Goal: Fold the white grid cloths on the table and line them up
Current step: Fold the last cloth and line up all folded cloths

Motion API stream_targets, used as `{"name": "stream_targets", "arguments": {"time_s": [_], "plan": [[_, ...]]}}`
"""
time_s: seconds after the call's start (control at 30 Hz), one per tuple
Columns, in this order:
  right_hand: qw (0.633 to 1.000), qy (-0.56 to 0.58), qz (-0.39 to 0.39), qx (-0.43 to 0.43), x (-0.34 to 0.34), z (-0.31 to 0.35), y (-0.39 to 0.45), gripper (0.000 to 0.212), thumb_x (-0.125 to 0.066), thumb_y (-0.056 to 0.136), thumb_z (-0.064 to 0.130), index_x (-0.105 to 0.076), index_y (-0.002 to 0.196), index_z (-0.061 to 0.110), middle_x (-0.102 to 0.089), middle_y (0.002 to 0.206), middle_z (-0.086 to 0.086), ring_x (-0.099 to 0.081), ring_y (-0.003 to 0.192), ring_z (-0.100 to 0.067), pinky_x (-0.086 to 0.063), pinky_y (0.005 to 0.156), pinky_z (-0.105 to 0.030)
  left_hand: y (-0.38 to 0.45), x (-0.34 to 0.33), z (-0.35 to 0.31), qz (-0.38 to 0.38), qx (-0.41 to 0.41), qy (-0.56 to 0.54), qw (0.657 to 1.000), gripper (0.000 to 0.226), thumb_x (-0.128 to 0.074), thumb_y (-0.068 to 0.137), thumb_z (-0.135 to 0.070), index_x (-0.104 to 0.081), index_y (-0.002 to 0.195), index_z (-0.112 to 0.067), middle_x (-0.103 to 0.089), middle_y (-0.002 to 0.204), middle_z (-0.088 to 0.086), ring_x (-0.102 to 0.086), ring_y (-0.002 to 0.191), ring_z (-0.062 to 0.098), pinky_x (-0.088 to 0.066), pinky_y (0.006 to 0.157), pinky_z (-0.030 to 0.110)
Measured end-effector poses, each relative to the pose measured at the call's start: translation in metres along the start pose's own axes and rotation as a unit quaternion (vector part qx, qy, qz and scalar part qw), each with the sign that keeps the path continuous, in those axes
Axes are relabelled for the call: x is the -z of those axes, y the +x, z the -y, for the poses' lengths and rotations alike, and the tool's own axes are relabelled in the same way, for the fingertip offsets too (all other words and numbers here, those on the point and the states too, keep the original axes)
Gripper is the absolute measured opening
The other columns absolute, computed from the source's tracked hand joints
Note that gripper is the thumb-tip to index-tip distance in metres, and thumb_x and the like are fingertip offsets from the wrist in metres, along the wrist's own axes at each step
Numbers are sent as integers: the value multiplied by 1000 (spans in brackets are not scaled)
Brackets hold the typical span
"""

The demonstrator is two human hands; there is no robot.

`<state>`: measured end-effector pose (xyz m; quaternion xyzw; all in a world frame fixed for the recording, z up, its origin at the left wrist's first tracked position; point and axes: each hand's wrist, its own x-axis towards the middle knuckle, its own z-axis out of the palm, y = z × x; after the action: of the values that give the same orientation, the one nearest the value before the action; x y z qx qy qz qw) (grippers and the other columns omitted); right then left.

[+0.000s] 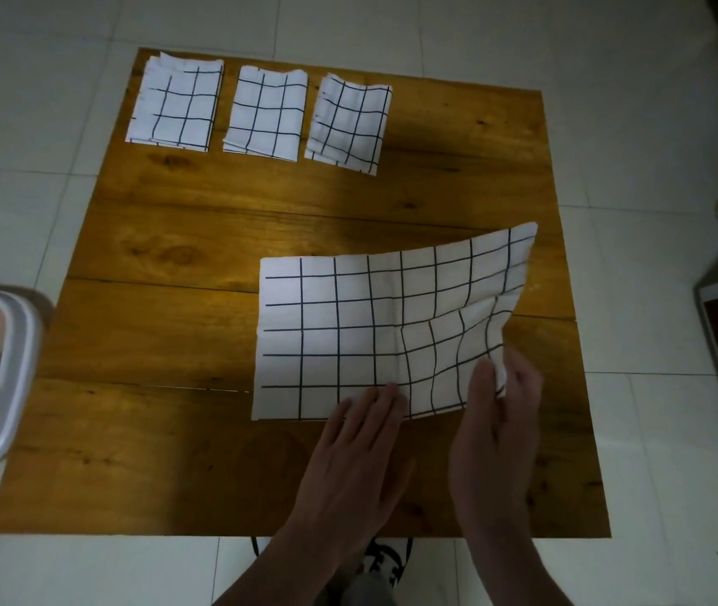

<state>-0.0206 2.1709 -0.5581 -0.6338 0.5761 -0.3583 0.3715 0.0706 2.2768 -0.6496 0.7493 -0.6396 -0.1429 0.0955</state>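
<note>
A square wooden table [199, 238] with an orange-brown plank top stands on a floor of pale tiles [636, 124]. Along its far left edge lie three folded white cloths with a black grid, in one row: the left folded cloth [175, 105], the middle folded cloth [267, 113] and the right folded cloth [350, 124] (this one is a little turned). Nearer, on the right half, lies a large half-open white grid cloth [335, 334], its right side raised off the wood.

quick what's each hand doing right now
Left hand: open, fingers flat on the half-folded cloth.
Right hand: pinching the cloth's lifted right corner.
</note>
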Motion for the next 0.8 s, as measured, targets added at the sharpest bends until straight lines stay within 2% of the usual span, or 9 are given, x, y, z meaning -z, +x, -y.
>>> {"name": "stream_targets", "arguments": {"time_s": [0.07, 0.1, 0.13, 0.2, 0.27, 0.37, 0.47, 0.6, 0.8], "plan": [[999, -4, 32, 19, -8, 5, -5, 34, -37, 107, 54, -35, 136, 71, -59, 141, -4, -61, 106, -22, -58, 94, -50, -2, 2, 8, -14, 14, -17, 1000, 69, -30, 109, -56, -26, 165, -15, -23, 173, 4, -20, 160, 20, -19, 125, 42], [998, 1, 44, 38, -12, 10, -7, 40, -37, 108, 49, -30, 141, 72, -53, 152, 3, -59, 120, -18, -54, 104, -46, -3, 4, 13, -23, 26, -22, 999, 69, -31, 109, -56, -26, 165, -15, -23, 173, 4, -18, 160, 20, -19, 126, 42], [997, 2, 55, 62, -15, 14, -10, 46, -38, 110, 41, -29, 145, 70, -46, 159, 9, -53, 135, -10, -48, 112, -35, -5, 6, 19, -33, 39, -27, 998, 69, -31, 110, -55, -26, 165, -14, -23, 173, 5, -17, 160, 20, -19, 126, 41], [992, -1, 78, 97, -24, 19, -14, 51, -38, 110, 28, -32, 152, 56, -38, 164, 12, -36, 150, -3, -34, 117, -15, -11, 10, 32, -52, 68, -35, 996, 68, -30, 109, -54, -28, 164, -14, -25, 172, 5, -18, 160, 20, -20, 126, 41], [989, 2, 103, 107, -33, 20, -19, 45, -37, 111, 27, -39, 155, 41, -37, 165, 10, -32, 153, -5, -31, 118, -15, -19, 14, 46, -68, 93, -37, 993, 68, -33, 109, -52, -29, 164, -13, -28, 171, 6, -20, 159, 21, -21, 126, 42], [985, 15, 142, 100, -47, 20, -28, 46, -38, 111, 29, -42, 157, 26, -36, 166, 12, -31, 154, -8, -32, 122, -27, -34, 14, 67, -88, 119, -30, 988, 68, -40, 106, -49, -32, 162, -12, -32, 169, 8, -25, 157, 23, -22, 126, 41], [979, 24, 180, 89, -60, 21, -38, 46, -41, 111, 27, -40, 157, 27, -35, 166, 17, -28, 154, -5, -35, 121, -32, -47, 12, 80, -109, 132, -28, 985, 67, -45, 103, -46, -37, 159, -11, -41, 163, 11, -33, 151, 24, -25, 123, 40], [973, 10, 214, 89, -80, 16, -46, 47, -42, 110, 24, -40, 157, 27, -35, 166, 14, -27, 155, -6, -36, 122, -35, -54, 13, 85, -127, 130, -41, 982, 60, -44, 104, -46, -47, 153, -10, -49, 153, 10, -40, 144, 24, -41, 118, 46], [946, -81, 292, 116, -106, -7, -55, 48, -37, 111, 36, -40, 158, 30, -27, 169, 16, -17, 158, -4, -33, 125, -45, -55, 10, 90, -120, 138, -94, 979, 65, -53, 102, -47, -39, 155, -11, -52, 155, 10, -46, 146, 25, -39, 120, 49]]}}
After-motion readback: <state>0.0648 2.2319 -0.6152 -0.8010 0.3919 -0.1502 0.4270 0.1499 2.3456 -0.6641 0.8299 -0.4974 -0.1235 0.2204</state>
